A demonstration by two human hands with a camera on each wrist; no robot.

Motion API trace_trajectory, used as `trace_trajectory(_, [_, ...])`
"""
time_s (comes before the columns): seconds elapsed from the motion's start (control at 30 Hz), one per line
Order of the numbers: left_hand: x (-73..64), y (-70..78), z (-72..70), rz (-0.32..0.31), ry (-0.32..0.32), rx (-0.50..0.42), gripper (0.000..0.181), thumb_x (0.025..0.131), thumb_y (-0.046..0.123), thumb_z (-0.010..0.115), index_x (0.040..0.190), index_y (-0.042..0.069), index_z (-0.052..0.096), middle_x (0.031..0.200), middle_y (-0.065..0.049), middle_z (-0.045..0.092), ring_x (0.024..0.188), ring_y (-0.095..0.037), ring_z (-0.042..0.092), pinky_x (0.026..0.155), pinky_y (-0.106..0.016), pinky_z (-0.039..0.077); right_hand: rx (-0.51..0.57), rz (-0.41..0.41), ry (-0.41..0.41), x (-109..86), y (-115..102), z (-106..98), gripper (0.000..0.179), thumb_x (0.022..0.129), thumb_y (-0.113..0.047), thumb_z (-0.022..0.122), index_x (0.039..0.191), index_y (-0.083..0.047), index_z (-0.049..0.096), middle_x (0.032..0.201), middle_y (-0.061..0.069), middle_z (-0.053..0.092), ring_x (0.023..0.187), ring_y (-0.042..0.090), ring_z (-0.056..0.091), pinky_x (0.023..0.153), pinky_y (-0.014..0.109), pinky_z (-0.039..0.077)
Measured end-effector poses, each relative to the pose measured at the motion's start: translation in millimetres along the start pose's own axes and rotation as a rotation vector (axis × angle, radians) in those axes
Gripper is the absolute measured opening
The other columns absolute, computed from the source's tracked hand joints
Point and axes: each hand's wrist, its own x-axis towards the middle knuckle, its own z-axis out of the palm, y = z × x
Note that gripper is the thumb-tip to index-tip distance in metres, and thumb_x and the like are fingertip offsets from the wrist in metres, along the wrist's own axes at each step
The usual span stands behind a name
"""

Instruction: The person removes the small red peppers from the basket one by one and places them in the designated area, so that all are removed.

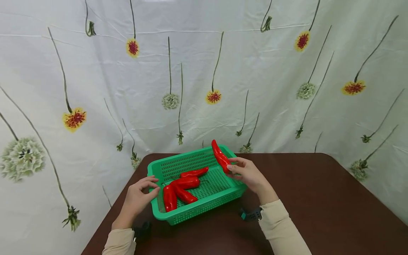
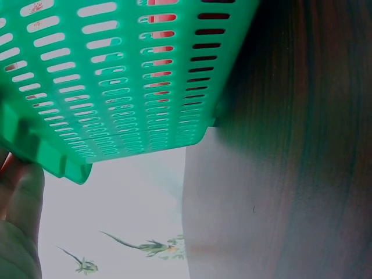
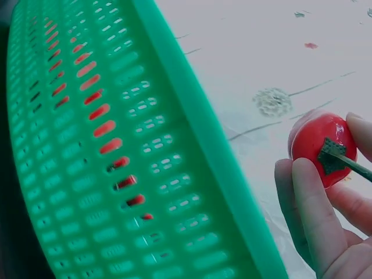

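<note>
My right hand (image 1: 245, 173) pinches a red chili pepper (image 1: 220, 156) near its stem end, above the far right part of a green plastic basket (image 1: 204, 206). The pepper's tip points up and away. From the right wrist view, its green stem cap (image 3: 332, 156) faces the camera, with fingers and thumb around the pepper. Several more red peppers (image 1: 169, 198) lie together in the basket's left half. At the left rim is my left hand (image 1: 140, 194), its fingers loosely bent and spread from the thumb. Whether they touch the rim is unclear.
The basket has slotted walls and stands on a dark brown wooden table (image 1: 306, 198). Behind the table hangs a pale cloth (image 1: 197, 124) printed with flowers. Both wrists carry dark bands, such as the right wristband (image 1: 253, 214).
</note>
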Motion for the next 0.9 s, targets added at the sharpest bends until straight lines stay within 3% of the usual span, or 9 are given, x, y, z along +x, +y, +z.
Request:
trace_trajectory(0.23, [-0.7,-1.3,0.2,-0.012,-0.003,0.022,0.005,0.088,0.011,0.074,0.086,0.008,0.076,0.12,-0.013,0.072,0.112,0.023,0.043,0.087,-0.005,0.043,0.002,0.003,0.009,-3.7,0,-7,0.05,0.101,-0.013,0.057,0.145,0.004,0.043,0.149,0.027,0.039,0.113,0.022,0.062,0.097,0.038,0.055])
trace_trajectory(0.57, [-0.4,-0.7,-0.1,0.006,0.006,-0.002,0.005,0.088,0.01,0.074,0.087,0.006,0.076,0.119,-0.016,0.071,0.112,0.025,0.042,0.086,-0.002,0.041,-0.007,-0.019,0.045,-9.3,-8,-15,0.054,0.101,-0.013,0.057,0.15,0.0,0.04,0.139,0.024,0.045,0.11,0.022,0.062,0.097,0.04,0.055])
trace_trajectory(0.63, [-0.2,-0.3,-0.2,0.002,0.006,0.009,0.004,0.088,0.01,0.074,0.088,0.007,0.076,0.12,-0.016,0.071,0.112,0.023,0.044,0.086,-0.003,0.042,-0.01,-0.021,0.058,-10.1,-9,-17,0.054,0.101,-0.013,0.057,0.15,0.001,0.04,0.135,0.022,0.047,0.11,0.022,0.061,0.096,0.039,0.056])
trace_trajectory(0.7, [-0.2,-0.3,-0.2,-0.006,0.004,0.021,0.005,0.089,0.011,0.074,0.088,0.007,0.076,0.121,-0.015,0.071,0.116,0.011,0.055,0.087,-0.005,0.044,-0.002,-0.022,0.066,-11.0,-10,-19,0.054,0.101,-0.014,0.057,0.15,0.001,0.04,0.135,0.02,0.048,0.11,0.021,0.06,0.099,0.042,0.054])
trace_trajectory(0.9, [-0.3,-0.5,-0.3,-0.01,0.002,0.023,0.005,0.088,0.009,0.074,0.09,0.005,0.076,0.122,-0.016,0.07,0.118,0.002,0.058,0.086,-0.003,0.042,0.069,-0.031,0.078,-18.1,-20,-23,0.055,0.102,-0.015,0.054,0.152,0.001,0.035,0.134,0.013,0.046,0.106,0.018,0.063,0.106,0.047,0.047])
